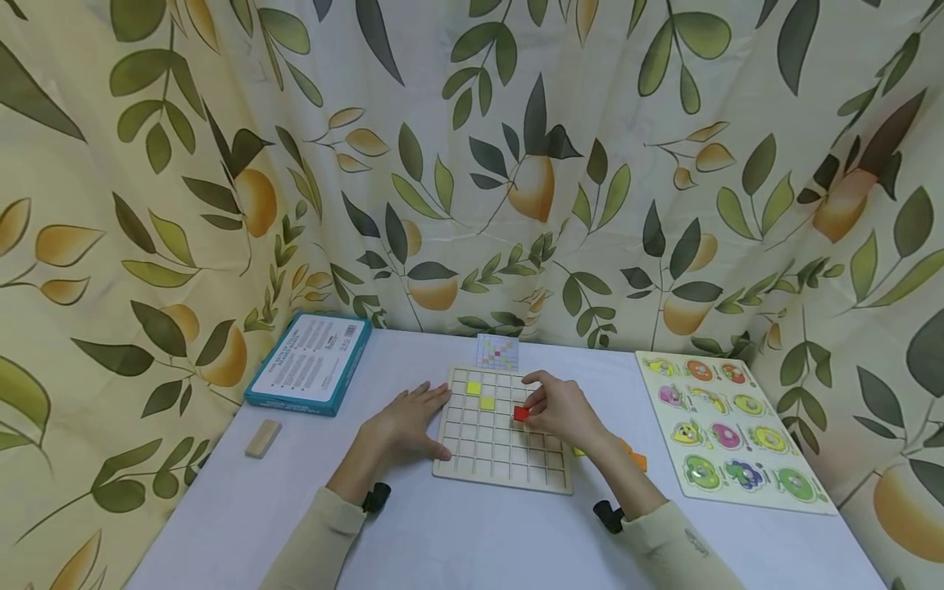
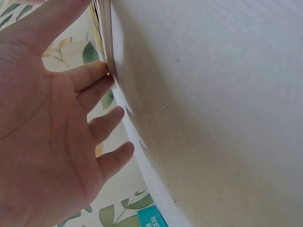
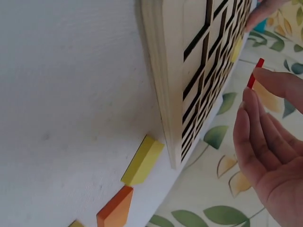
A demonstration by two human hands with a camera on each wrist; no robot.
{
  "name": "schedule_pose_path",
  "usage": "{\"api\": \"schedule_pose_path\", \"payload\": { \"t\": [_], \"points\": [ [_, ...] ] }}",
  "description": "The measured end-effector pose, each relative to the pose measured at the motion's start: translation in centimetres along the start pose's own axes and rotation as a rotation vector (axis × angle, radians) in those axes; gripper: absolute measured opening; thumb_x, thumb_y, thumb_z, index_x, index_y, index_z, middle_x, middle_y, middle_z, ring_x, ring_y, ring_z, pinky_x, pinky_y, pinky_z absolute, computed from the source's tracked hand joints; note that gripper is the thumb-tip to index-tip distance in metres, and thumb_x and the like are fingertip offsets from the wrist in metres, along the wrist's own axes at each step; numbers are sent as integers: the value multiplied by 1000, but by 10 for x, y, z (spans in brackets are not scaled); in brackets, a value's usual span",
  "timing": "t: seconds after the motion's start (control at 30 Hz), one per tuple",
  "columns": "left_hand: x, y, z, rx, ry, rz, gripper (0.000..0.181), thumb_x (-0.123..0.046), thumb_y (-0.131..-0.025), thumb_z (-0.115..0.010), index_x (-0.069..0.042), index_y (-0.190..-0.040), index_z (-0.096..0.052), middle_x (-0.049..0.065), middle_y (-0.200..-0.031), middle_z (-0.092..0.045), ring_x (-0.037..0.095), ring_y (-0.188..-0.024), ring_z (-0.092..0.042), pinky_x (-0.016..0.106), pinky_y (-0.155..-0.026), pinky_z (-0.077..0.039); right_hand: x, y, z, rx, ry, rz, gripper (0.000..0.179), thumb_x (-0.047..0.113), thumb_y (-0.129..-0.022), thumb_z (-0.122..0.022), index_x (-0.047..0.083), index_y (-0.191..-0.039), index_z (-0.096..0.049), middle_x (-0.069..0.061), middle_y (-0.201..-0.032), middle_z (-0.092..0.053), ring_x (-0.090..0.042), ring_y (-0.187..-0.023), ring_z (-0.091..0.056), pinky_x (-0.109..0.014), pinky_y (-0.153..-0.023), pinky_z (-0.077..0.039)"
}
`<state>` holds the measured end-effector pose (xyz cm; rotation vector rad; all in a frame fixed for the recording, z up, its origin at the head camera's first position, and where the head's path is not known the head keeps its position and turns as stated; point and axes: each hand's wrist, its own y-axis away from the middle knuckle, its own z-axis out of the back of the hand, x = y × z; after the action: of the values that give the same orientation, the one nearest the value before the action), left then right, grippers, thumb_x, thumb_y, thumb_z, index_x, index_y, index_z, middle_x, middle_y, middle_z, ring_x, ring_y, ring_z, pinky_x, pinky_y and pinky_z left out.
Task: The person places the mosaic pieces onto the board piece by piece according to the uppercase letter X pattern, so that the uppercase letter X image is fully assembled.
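A wooden grid board point(image 1: 472, 459) lies on the white table, with a yellow square tile point(image 1: 474, 388) and a second yellow tile point(image 1: 487, 403) in its cells. Over the board's right half, my right hand point(image 1: 564, 412) pinches a red square tile point(image 1: 521, 414) between thumb and fingertips. In the right wrist view the red tile point(image 3: 255, 73) is held edge-on, apart from the grid. My left hand point(image 1: 408, 419) touches the board's left edge, its fingers spread and fairly straight; the left wrist view shows the fingertips against that edge.
A small pattern card point(image 1: 497, 351) lies behind the board. At back left is a teal box point(image 1: 310, 360), with a wooden block point(image 1: 263, 438) before it. Orange pieces point(image 1: 637, 460) and a yellow piece point(image 3: 143, 161) lie right of the board. A fruit puzzle board point(image 1: 730, 430) sits farther right.
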<state>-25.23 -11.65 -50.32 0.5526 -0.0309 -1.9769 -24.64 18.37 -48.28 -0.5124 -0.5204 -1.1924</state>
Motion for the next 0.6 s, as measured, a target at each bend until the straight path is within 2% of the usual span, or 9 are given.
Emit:
{"api": "schedule_pose_path", "payload": {
  "t": [0.3, 0.6],
  "points": [
    [-1, -1, 0, -1, 8, -1, 110, -57, -77, -87, -16, -164, -34, -3, -172, -26, 29, -161, -14, 53, -129, -15, 1, -11, -11, 23, -56, 1, 65, -3, -73, -90, -1, -132, -62, -2, -88, -76, -8, -74, -72, -30, -72, -62],
    [-1, 0, -1, -4, 9, 14, 111, -58, -76, -88, -17, -164, -34, -3, -172, -26, 29, -161, -13, 54, -129, -15, 2, -19, -22, 57, -22, 5, 62, -1, -73, -90, -1, -130, -64, -1, -86, -77, -8, -72, -72, -32, -74, -62]
  ]
}}
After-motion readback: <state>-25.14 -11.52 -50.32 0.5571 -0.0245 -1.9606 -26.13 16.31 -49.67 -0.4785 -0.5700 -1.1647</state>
